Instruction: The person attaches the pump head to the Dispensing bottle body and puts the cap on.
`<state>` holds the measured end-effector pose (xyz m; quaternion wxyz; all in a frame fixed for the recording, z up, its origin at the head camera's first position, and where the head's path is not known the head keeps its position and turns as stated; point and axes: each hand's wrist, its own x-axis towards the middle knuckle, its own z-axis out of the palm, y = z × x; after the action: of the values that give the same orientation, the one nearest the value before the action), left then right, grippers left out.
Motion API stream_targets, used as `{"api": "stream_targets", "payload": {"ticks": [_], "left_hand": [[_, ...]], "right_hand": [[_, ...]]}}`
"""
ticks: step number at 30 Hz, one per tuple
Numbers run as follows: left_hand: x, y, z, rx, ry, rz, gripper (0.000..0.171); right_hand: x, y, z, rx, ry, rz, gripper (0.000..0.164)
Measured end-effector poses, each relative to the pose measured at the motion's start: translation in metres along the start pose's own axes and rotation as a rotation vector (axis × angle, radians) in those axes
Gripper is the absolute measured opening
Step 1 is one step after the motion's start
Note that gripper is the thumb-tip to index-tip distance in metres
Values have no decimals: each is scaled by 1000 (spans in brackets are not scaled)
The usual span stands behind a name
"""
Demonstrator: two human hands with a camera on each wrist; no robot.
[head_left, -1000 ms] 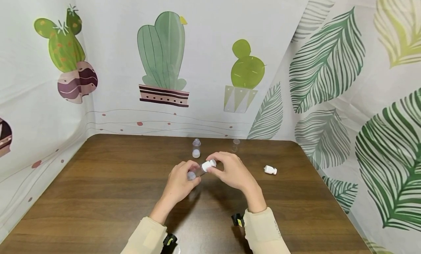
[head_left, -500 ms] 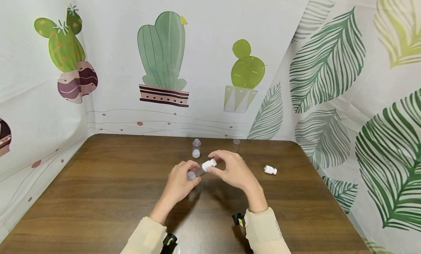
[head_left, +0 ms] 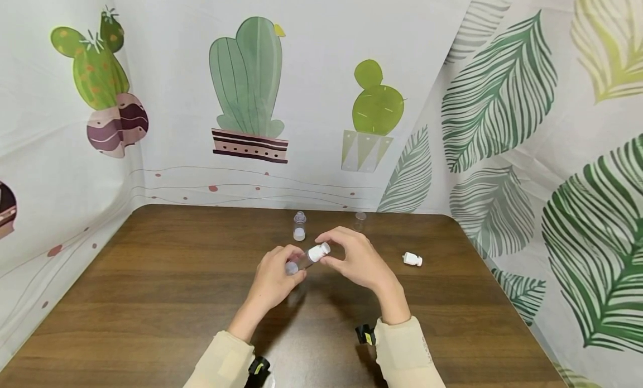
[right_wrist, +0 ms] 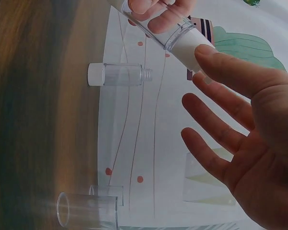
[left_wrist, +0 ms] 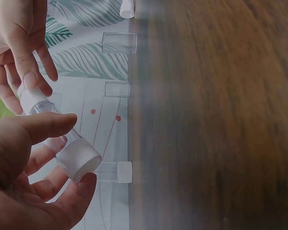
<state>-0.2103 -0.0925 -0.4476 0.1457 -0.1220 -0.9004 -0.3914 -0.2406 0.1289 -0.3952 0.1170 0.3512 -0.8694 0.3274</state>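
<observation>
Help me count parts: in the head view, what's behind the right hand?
A farther clear cylinder shows past the right hand. There the hand covers a nearer clear cylinder, seen in the left wrist view.

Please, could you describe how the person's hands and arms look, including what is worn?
The left hand and right hand are bare, no gloves visible. The left sleeve and right sleeve are cream-coloured, the right one with faint marks. Near each wrist is a black device with a yellow mark.

A brown table (head_left: pixel 150 298) stands before white hangings (head_left: pixel 318 92); printed cacti (head_left: pixel 246 81) and leaves (head_left: pixel 499 97) adorn them.
</observation>
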Motion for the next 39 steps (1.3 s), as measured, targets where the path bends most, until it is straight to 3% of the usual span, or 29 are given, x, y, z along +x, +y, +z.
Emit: {"api": "stream_targets", "payload": {"ticks": [14,39], "left_hand": [[-1,0,0,-5,-12,-11,31],[-1,0,1,-2,-19,-7,31]], "right_hand": [[1,1,2,0,-16,-18,24],[1,-1,6,-19,-18,109,12]]}}
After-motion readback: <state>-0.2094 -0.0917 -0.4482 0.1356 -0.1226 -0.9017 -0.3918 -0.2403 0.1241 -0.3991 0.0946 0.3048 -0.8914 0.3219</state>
